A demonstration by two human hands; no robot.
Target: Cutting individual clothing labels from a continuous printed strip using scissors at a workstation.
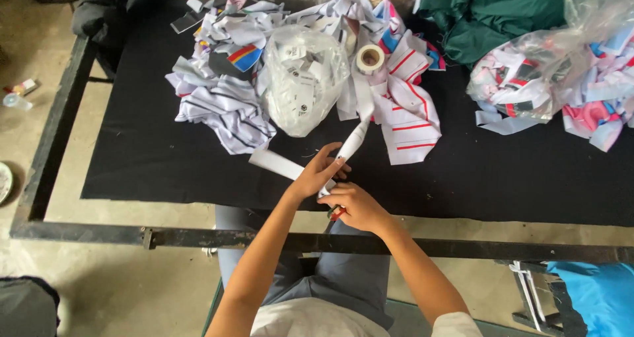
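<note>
Plainly, the left hand [316,175] pinches the white strip [284,166] over the black bench [165,159] edge, and the right hand [356,206] is closed on a red-handled tool [336,213] (mostly hidden), so keeping the strip taut from its 1 roll [370,58] should help.

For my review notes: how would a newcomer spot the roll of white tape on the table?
On the black cloth-covered table, look at the heap of striped white fabric pieces near the far edge. The roll of white tape lies on it, beside a clear plastic bag; it is the only ring-shaped thing.
</note>
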